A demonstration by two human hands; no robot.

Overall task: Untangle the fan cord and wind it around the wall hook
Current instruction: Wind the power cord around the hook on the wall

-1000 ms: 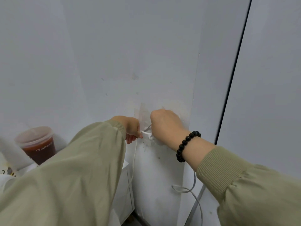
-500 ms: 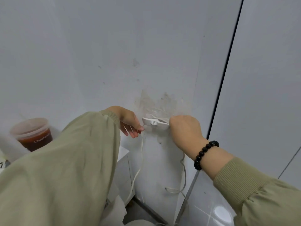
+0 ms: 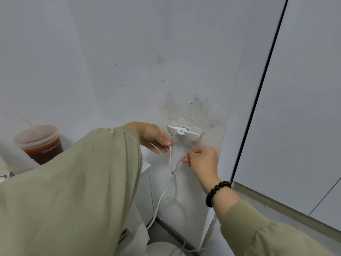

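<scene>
Pinching the cord (image 3: 170, 163), left hand (image 3: 155, 137) and right hand (image 3: 201, 159) sit under the wall hook (image 3: 184, 133) on a stained grey wall (image 3: 129, 61).

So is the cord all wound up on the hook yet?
Not yet. The cord seems looped once over the wall hook. The left hand and right hand each hold a strand below it. A long slack length hangs toward the floor, left to wind.

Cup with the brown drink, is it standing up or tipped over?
Standing up: the cup sits upright, lid on top, drink below.
</scene>
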